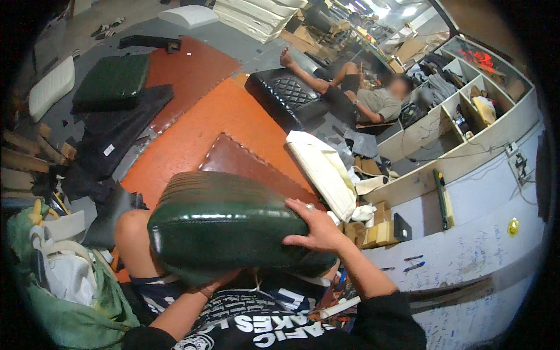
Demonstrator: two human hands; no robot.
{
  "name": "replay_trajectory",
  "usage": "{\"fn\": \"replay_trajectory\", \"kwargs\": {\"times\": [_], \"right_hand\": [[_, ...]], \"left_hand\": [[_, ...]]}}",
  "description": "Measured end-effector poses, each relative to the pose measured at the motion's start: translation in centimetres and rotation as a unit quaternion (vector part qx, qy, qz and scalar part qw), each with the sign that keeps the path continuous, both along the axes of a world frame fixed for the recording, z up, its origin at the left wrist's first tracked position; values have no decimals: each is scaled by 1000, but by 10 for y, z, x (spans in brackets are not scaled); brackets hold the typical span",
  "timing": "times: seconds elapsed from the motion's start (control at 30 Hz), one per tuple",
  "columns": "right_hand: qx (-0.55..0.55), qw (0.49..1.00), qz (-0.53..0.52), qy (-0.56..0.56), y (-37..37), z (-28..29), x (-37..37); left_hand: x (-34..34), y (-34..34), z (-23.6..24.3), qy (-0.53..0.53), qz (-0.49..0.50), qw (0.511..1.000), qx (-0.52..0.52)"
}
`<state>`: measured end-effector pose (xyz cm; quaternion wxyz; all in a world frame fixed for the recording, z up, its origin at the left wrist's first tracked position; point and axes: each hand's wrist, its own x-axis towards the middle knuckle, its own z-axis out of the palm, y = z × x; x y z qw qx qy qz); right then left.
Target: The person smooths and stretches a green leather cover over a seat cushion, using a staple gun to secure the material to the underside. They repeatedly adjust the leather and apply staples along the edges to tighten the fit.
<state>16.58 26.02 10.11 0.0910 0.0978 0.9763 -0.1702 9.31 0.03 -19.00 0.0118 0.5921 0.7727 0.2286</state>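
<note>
A padded seat cushion (227, 227) in shiny dark green leather-like cover rests across my lap, with ribbed stitching on its far left part. My right hand (316, 226) clasps its right side, thumb and fingers apart on the cover, a ring on one finger. Under the cushion's near edge is my left hand (220, 283); its fingers are hidden below the cushion. Another dark green cushion (111, 83) lies on the floor at the far left.
Orange sheeting (181, 140) covers the floor ahead. A black quilted cushion (286, 96) stands beyond, near a seated person (373, 99). Cream padded panel (322, 169) leans at the right, by white shelving (431, 140). A green bag (64, 309) sits close at my left.
</note>
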Motion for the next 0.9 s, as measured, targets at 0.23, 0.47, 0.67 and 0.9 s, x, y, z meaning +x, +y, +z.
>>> {"fn": "replay_trajectory", "kwargs": {"times": [0.23,0.47,0.67,0.9], "right_hand": [[-106,990,91,-19,-8,81,-49],[-34,988,55,140,-3,65,-25],[-74,990,-107,-53,34,-16,69],[-122,951,111,260,43,124,-32]], "left_hand": [[-4,0,-6,16,-4,1000,-12],[-6,-18,-10,30,3,999,-22],[-5,-23,-11,37,-18,999,-23],[-13,-27,-12,62,-13,998,-28]]}}
